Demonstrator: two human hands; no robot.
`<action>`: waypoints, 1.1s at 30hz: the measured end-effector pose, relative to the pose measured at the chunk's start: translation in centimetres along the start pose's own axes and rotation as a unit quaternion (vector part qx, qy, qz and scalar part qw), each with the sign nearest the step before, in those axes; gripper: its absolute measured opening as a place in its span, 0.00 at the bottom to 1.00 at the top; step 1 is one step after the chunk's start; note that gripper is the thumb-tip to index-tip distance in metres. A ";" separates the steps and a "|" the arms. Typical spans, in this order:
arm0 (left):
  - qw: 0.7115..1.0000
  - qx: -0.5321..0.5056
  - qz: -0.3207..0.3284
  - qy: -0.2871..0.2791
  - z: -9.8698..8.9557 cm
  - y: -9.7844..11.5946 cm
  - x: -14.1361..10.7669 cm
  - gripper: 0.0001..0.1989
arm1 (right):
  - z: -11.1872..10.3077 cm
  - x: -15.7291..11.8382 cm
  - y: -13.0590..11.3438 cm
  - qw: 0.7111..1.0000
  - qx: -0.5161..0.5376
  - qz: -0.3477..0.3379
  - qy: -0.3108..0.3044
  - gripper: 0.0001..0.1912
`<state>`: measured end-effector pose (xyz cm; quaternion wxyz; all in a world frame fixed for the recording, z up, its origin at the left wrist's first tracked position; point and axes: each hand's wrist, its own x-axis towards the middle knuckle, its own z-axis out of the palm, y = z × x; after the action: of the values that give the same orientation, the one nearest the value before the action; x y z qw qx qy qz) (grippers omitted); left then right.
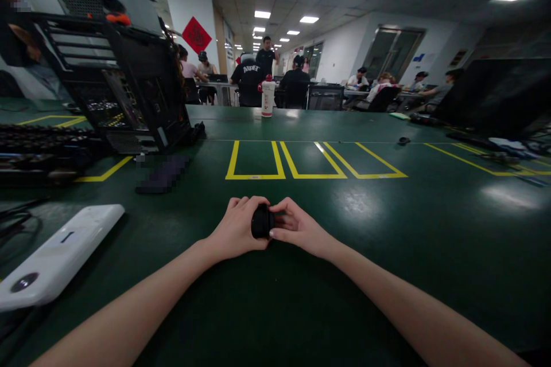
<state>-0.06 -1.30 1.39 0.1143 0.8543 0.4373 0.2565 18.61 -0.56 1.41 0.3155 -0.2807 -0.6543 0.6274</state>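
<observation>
The left grip (236,229) and right grip (306,230) hold a black cylinder (260,222).

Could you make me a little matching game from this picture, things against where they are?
1. Small black round object
2. Tall white bottle with red top
3. Long white slab with rounded corners
4. Black open-framed computer case

A. Near the green table's far edge
B. Far left, beyond the slab
C. Near left
D. Between left hand and right hand

Pairs: 1-D; 2-A; 3-C; 4-B
</observation>
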 end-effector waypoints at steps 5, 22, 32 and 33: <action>1.000 0.006 0.006 0.008 0.0 0.1 0.1 0.26 | 0.0 0.4 0.6 0.999 -0.019 -0.013 0.038 0.13; 1.000 0.003 0.003 0.010 0.1 0.1 0.1 0.26 | -0.1 0.3 0.7 0.999 -0.010 -0.016 0.025 0.15; 1.000 0.003 0.003 0.000 0.0 0.1 0.1 0.26 | -0.1 0.3 0.7 0.999 -0.029 0.013 0.036 0.18; 1.000 0.003 0.002 0.000 0.0 0.1 0.1 0.26 | -0.1 0.2 0.6 0.999 -0.021 0.010 0.024 0.18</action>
<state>0.08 -1.26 1.49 0.1108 0.8558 0.4361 0.2551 18.52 -0.32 0.82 0.3190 -0.3093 -0.6568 0.6093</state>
